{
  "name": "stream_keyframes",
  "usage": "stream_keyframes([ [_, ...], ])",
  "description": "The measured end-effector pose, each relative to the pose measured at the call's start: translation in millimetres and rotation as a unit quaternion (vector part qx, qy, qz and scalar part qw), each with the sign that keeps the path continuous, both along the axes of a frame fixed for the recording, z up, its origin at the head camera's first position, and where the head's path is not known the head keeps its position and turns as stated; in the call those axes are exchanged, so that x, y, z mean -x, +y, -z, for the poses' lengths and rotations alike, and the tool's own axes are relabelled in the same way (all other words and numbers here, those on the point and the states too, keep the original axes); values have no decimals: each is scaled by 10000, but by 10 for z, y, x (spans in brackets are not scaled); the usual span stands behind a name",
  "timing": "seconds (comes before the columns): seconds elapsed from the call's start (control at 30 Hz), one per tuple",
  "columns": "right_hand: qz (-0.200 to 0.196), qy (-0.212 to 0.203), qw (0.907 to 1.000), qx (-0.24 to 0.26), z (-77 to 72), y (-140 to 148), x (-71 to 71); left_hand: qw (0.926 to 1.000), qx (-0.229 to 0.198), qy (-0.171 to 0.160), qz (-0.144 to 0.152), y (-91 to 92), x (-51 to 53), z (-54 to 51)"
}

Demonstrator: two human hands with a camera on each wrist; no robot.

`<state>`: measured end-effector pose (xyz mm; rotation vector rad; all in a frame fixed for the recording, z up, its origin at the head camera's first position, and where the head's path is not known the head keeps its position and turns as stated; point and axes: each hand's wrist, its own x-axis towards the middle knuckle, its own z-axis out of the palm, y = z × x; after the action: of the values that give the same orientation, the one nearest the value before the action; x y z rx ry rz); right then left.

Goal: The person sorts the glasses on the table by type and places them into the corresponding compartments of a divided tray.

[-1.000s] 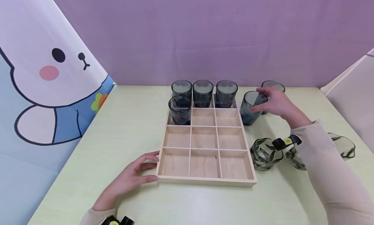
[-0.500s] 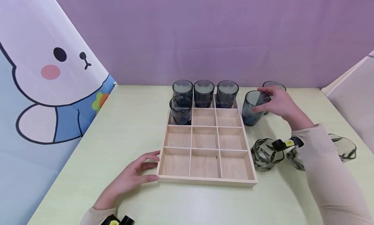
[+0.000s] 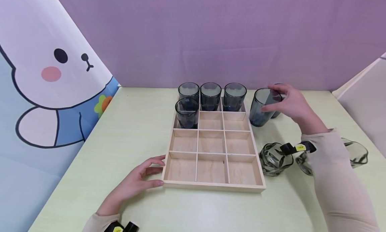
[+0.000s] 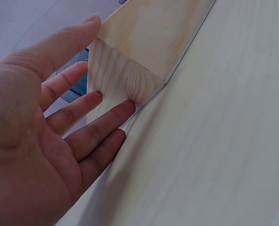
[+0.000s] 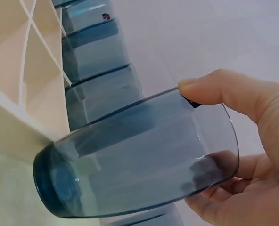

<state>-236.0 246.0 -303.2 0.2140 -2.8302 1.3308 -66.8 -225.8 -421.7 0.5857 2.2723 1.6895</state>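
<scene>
So, the twelve-slot wooden tray [image 3: 212, 186] has four smoky-blue tumblers [image 3: 187, 115] in it, three across the back and one in the next row's left slot. Right hand [image 3: 292, 104] is pinching a fifth tumbler [image 3: 260, 109] near its rim, just right of the tray, a sixth tumbler [image 3: 275, 115] behind it. Only the left wrist cam shows the palm of the left hand [image 4: 50, 132], fingers loosely spread at the tray's side.

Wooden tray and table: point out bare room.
Free: eight tray compartments between its four dark glasses and front rim; table between rabbit cloth and tray, beyond the left hand. Crowded: right of the tray, around the right hand, held glass and wavy glasses.
</scene>
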Motion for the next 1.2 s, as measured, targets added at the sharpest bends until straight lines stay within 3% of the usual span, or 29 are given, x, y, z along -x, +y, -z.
stream_keyframes([
  [0.23,234,175,9969,729,-12,-4,-66,10000,20,-29,-26,3,8,2],
  [0.4,289,397,9866,1554,27,-34,-77,10000,0,-53,-29,8,12,8],
  [0.5,198,498,9671,2486,52,-82,-101,10000,-21,-60,-14,12,14,13],
  [0.67,-192,568,9176,3930,62,-219,-150,10000,-17,-40,-14,14,15,17],
  [0.97,-457,171,8552,5160,75,-492,-201,10000,36,29,-25,5,17,21],
  [1.07,-525,154,8455,5312,84,-582,-217,10000,16,47,-7,5,15,22],
  [1.2,-562,276,8500,5231,92,-696,-219,10000,-25,42,16,9,12,16],
])
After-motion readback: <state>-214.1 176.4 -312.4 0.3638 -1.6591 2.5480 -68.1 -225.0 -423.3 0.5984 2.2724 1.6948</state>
